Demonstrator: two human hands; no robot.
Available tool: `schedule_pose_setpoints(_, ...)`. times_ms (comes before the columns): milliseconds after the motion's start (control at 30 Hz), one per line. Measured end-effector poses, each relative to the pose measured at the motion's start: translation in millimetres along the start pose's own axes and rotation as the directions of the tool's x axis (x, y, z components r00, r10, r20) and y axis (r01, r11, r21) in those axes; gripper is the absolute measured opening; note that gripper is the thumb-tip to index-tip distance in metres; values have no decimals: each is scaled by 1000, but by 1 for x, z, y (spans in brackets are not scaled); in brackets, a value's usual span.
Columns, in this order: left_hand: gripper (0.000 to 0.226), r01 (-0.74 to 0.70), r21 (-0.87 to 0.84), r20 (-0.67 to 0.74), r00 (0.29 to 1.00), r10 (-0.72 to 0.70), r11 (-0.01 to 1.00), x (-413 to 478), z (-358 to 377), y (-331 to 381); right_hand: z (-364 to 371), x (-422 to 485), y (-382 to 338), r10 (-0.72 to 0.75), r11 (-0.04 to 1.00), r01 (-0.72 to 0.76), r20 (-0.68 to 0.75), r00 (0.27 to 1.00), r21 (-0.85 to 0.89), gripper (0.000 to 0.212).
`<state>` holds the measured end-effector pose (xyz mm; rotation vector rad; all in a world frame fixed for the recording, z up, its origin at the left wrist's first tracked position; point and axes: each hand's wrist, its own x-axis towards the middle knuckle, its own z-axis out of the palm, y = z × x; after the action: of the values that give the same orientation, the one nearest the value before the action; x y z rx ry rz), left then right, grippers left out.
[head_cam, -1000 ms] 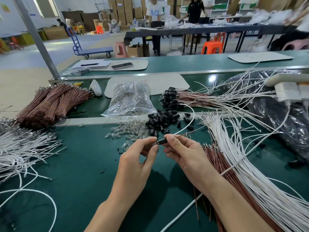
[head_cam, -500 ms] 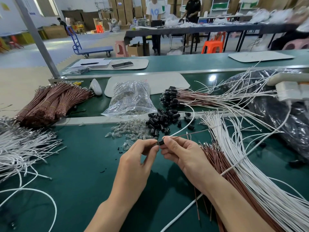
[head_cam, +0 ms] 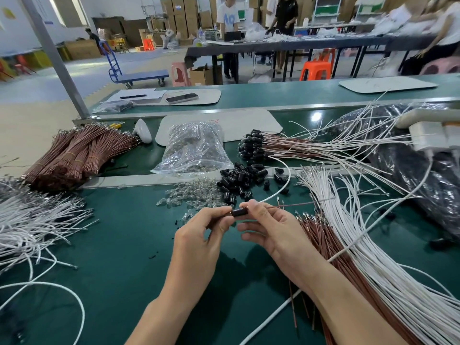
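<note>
"Where's the piece being worked on?"

"Just above the centre of the frame, lifted off the counter [head_cam: 119, 245]: 1 small black socket [head_cam: 239, 211], pinched between 2 hands. The left hand [head_cam: 199, 241] has its fingers [head_cam: 220, 216] curled on the left end. The right hand [head_cam: 271, 227] closes its fingers [head_cam: 252, 207] on the right end."

"Which way does it lie?"

"Its long axis runs left to right across the frame, nearly level. A thin brown wire [head_cam: 296, 204] leaves the right-hand fingertips and trails toward the right edge. A white wire [head_cam: 278, 192] arcs up from the same spot. Whether it's joined to the socket, I can't tell."

"So which hand moves next?"

"My guess is the right, since it sits on the wire side. Any push would go leftward along that axis into the socket, with the left hand bracing. Both hands already touch it, so neither is nearer."

"Anything close by?"

"A heap of loose sockets [head_cam: 239, 180] and clear bulbs [head_cam: 196, 195], just above the fingertips in the frame."
</note>
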<state>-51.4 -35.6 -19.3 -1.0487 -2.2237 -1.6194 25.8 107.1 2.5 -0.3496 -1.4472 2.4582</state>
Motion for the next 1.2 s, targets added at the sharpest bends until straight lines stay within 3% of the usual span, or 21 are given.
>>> schedule_pose_setpoints(167,22,94,23,67,993,-95,995,-2,1,4,-2,2,1,-48,999,51,-118,992,18,19)
schedule_pose_setpoints(300,42,128,212,115,981,-155,969,-6,6,9,0,2,4,-65,996,58,-121,990,-61,15)
schedule_pose_setpoints(467,46,150,372,116,972,-207,916,-5,12,14,1,2,6,-60,996,52,-106,993,-78,12)
schedule_pose_setpoints(667,55,222,389,91,957,-277,894,-6,11,14,-2,0,6,-38,992,33,-39,999,-124,24)
schedule_pose_setpoints(1200,58,205,404,106,957,-269,891,-5,12,15,-7,4,9,-9,993,15,48,999,-117,34)
